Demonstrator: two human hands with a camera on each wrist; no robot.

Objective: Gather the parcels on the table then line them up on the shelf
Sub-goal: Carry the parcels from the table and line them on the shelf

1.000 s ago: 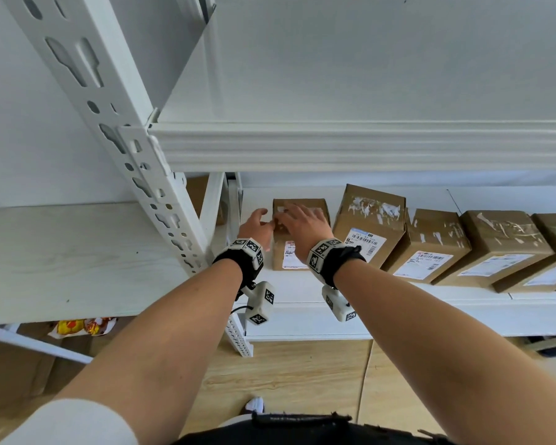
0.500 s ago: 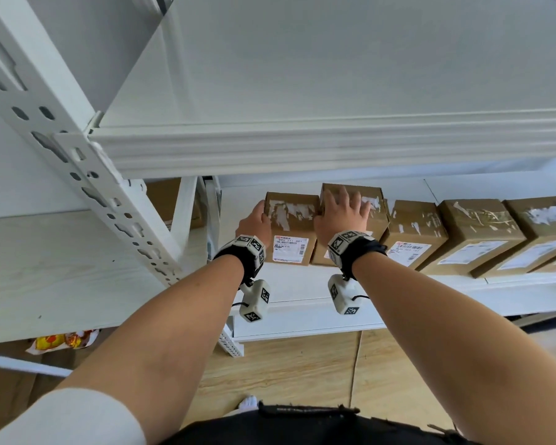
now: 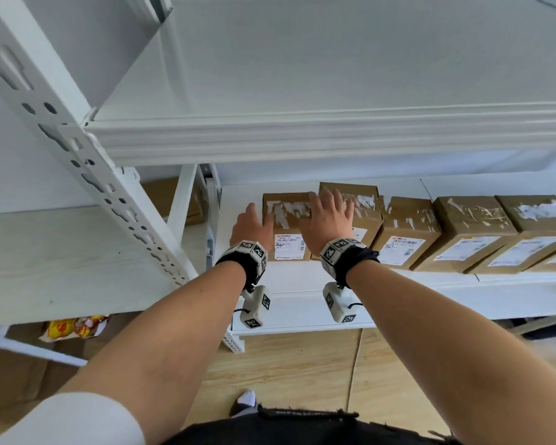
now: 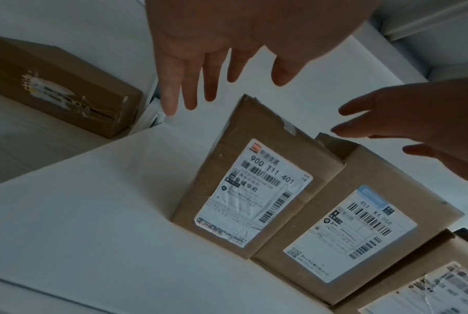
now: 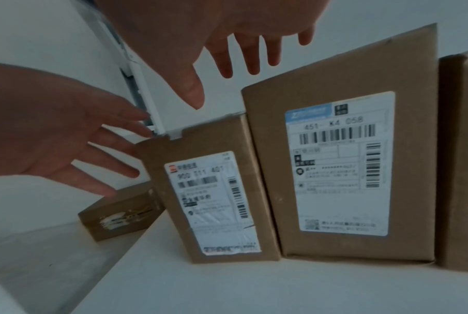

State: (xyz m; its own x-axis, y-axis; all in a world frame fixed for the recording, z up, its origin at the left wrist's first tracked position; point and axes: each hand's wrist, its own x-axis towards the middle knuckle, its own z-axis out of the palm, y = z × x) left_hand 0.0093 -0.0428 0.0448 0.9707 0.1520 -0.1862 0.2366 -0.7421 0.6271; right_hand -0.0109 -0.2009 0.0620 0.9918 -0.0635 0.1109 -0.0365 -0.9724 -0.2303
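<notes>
Brown cardboard parcels with white labels stand in a row on the white shelf [image 3: 302, 277]. The leftmost parcel [image 3: 286, 232] bears a "900 T11 401" label [image 4: 254, 191]; the taller one beside it [image 3: 363, 213] touches its right side [image 5: 340, 159]. My left hand [image 3: 254, 220] hovers at the leftmost parcel's left edge, fingers straight and spread [image 4: 189, 85], holding nothing. My right hand [image 3: 329, 210] hangs over the seam between the two parcels, fingers spread [image 5: 238, 55], also holding nothing. Neither wrist view shows a hand touching cardboard.
More parcels [image 3: 475, 232] continue the row to the right. An upper shelf beam [image 3: 302, 139] overhangs the hands. A perforated white upright [image 3: 103, 187] stands to the left. Past it another brown box [image 4: 60, 85] sits on the neighbouring shelf. Wooden floor lies below.
Earlier the second parcel stood askew; both hands pushed the two left parcels into line. The hands have since come off the cardboard and spread open.
</notes>
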